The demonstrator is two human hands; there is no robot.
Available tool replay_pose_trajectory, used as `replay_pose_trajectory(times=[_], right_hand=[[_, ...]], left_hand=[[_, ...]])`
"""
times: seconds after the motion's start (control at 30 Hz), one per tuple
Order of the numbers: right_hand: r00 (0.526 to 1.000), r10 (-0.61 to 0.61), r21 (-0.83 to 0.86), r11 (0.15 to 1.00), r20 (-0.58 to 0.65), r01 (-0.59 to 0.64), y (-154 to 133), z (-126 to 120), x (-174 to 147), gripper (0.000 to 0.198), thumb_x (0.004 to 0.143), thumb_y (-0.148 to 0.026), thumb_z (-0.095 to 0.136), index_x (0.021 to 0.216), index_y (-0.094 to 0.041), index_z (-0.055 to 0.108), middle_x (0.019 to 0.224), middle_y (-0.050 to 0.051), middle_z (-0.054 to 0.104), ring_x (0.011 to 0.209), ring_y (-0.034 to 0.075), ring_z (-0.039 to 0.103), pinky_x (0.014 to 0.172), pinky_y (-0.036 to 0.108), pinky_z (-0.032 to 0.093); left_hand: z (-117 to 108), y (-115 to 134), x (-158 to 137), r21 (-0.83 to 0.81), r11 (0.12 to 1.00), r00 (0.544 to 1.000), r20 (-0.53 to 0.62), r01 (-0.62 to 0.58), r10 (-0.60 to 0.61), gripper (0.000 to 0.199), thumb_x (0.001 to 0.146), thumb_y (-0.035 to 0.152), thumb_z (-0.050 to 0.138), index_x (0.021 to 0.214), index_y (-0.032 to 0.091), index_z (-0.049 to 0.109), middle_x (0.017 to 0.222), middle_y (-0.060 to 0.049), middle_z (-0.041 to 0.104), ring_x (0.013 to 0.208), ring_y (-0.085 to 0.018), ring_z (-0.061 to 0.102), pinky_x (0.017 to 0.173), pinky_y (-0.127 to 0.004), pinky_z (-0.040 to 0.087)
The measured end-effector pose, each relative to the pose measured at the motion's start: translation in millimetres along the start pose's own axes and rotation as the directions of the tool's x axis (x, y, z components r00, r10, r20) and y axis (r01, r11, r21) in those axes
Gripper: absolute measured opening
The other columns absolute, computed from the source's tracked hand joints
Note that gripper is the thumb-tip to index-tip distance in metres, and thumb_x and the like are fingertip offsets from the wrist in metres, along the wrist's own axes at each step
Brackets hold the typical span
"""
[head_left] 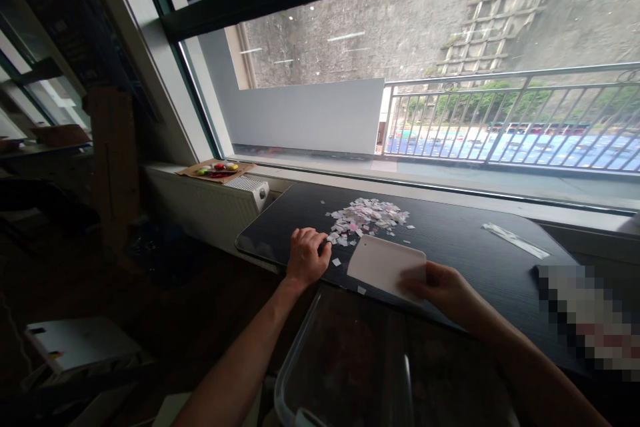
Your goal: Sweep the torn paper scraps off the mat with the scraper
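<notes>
- Your R hand [437,283] grips the white card [387,263] by its R end, thumb on top; fingers underneath mostly hidden.
- Your L hand [307,255]: fingers loosely curled nr paper bits [369,215]; can't tell if they hold any.
- Paper bits heaped on dark table [460,227], just beyond card; a few strays nr the front edge.
- Clear bin [299,373] below table edge, btwn your forearms; bottom cut off, contents too dark.
- White strips [515,240] far R; pixelated item [590,320] nearer, unreadable.
</notes>
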State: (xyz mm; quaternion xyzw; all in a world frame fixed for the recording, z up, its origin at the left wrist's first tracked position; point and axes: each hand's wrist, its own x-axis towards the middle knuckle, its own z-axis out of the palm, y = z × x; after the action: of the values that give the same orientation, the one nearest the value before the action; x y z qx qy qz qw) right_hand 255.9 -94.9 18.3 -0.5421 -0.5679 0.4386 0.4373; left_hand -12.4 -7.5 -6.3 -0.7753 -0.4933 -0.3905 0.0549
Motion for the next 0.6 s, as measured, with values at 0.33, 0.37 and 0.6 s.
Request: replay_pose_trajectory(times=[0.33,0.37,0.6], right_hand=[[0.998,0.054,-0.009,0.999,0.037,-0.054,-11,3,25,0.032,0.052,-0.037,0.084,0.076,-0.017,0.076,0.077,0.006,0.078,0.071,0.025,0.071,0.067,0.037,0.057],[0.997,0.059,-0.015,0.998,0.058,-0.059,-12,1,22,0.031,0.052,-0.036,0.084,0.075,-0.017,0.076,0.077,0.006,0.078,0.071,0.025,0.071,0.067,0.037,0.057],[0.997,0.045,-0.005,0.999,0.060,-0.045,-7,0,22,0.031,0.056,-0.039,0.082,0.078,-0.017,0.075,0.080,0.006,0.078,0.073,0.024,0.070,0.070,0.037,0.056]], left_hand=[[1,-2,0,0.006,1.000,1.000,-0.001,0.000,0.000,0.015,0.085,0.024,0.054,0.092,0.021,0.067,0.091,-0.006,0.069,0.104,-0.026,0.057,0.102,-0.048,0.035],[1,-1,0,0.002,1.000,1.000,-0.004,0.001,-0.001,0.015,0.084,0.024,0.054,0.092,0.022,0.067,0.091,-0.006,0.069,0.105,-0.026,0.057,0.102,-0.048,0.035],[2,-1,1,-0.004,1.000,1.000,0.006,0.014,-0.014,0.015,0.084,0.023,0.054,0.091,0.020,0.068,0.088,-0.007,0.068,0.103,-0.026,0.058,0.102,-0.049,0.035]])
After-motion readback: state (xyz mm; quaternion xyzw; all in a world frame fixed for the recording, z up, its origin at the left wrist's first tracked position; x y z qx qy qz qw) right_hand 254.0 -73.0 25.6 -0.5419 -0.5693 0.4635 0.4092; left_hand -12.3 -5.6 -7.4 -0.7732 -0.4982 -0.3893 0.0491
